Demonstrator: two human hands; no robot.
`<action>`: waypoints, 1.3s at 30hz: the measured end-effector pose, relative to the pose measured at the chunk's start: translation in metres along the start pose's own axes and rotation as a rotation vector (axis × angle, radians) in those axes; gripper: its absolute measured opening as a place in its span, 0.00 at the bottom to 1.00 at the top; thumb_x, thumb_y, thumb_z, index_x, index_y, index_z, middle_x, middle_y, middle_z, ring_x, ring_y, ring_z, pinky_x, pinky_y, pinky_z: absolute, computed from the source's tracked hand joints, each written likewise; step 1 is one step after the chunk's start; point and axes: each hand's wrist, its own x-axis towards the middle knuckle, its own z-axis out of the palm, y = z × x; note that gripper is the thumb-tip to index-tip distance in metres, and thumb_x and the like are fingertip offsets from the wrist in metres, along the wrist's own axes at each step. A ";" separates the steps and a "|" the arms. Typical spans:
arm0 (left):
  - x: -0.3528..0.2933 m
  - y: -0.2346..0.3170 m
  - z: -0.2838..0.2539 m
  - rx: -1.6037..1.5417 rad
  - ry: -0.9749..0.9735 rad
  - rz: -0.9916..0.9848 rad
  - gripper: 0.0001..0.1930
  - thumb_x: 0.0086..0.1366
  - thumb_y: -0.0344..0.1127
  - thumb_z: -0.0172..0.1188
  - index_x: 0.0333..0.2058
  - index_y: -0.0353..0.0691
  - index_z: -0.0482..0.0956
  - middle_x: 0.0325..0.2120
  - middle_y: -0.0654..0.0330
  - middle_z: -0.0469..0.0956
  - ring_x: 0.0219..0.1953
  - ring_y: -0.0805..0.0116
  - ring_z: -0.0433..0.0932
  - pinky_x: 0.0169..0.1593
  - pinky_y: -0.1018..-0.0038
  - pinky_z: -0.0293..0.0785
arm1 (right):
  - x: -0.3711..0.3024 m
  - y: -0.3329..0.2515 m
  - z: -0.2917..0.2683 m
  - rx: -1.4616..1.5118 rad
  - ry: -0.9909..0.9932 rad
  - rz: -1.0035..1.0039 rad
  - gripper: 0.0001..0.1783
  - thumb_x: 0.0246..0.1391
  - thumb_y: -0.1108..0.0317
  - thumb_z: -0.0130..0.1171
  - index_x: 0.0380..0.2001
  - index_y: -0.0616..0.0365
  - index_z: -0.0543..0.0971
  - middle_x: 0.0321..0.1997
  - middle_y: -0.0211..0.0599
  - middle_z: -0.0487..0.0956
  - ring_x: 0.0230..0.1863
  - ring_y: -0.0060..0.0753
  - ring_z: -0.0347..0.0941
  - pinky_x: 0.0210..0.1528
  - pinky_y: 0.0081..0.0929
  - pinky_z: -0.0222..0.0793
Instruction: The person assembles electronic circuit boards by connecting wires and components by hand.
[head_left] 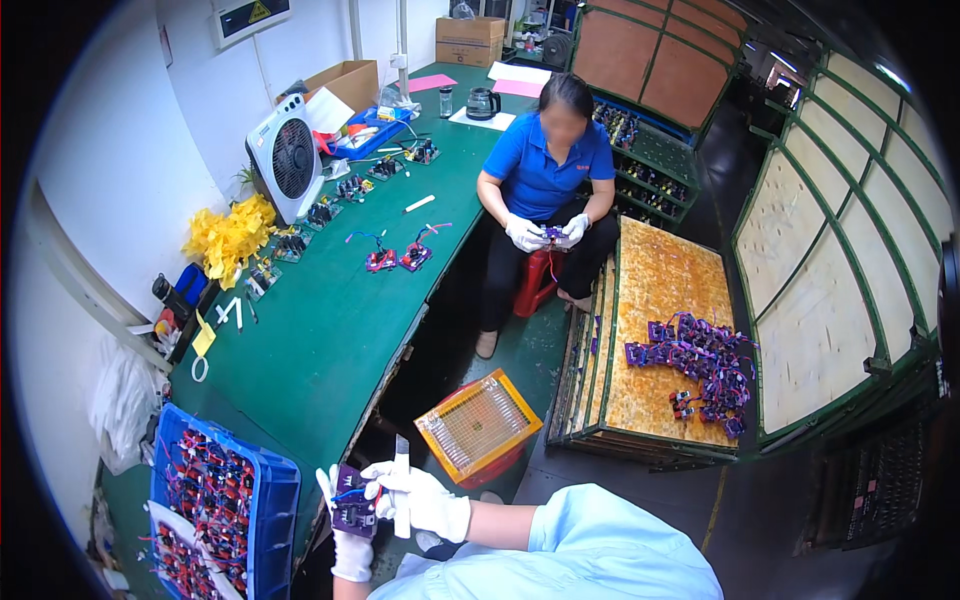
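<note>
1. My left hand (350, 545), in a white glove, comes up from the lower edge and is closed around a small purple circuit board (352, 507) with red and blue wires; I hold the board upright at about 7 o'clock in the view, just off the near edge of the green workbench (330, 330).
2. My right hand (425, 500), also gloved, is closed on a slim white strip-shaped tool (402, 485). The tool stands nearly upright and its lower part lies against the right side of the board, so the two hands touch.
3. At 9 o'clock from my hands, on the bench corner, sits a blue crate (275, 505) packed with similar boards and red parts.
4. At 1 o'clock from my hands, on the floor, lies an orange mesh tray (478, 425) on a red base.
5. Further round at 2 o'clock, a stack of wooden boards (665, 290) in green frames carries a pile of purple assemblies (700, 365).
6. At 12 o'clock, well apart from me, another person in a blue shirt (545, 170) sits on a red stool (535, 280), gloved hands together on a small purple piece.
7. Up the bench at 11 o'clock stand a white fan (285, 160), yellow material (230, 235) and two more wired boards (398, 258).
</note>
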 end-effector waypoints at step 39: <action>0.011 0.010 0.064 0.469 0.205 -0.410 0.13 0.56 0.38 0.51 0.39 0.38 0.72 0.29 0.60 0.75 0.25 0.69 0.75 0.24 0.76 0.72 | -0.012 -0.010 -0.001 -2.410 -0.204 -0.828 0.13 0.45 0.65 0.50 0.37 0.52 0.72 0.34 0.42 0.71 0.28 0.39 0.71 0.26 0.32 0.67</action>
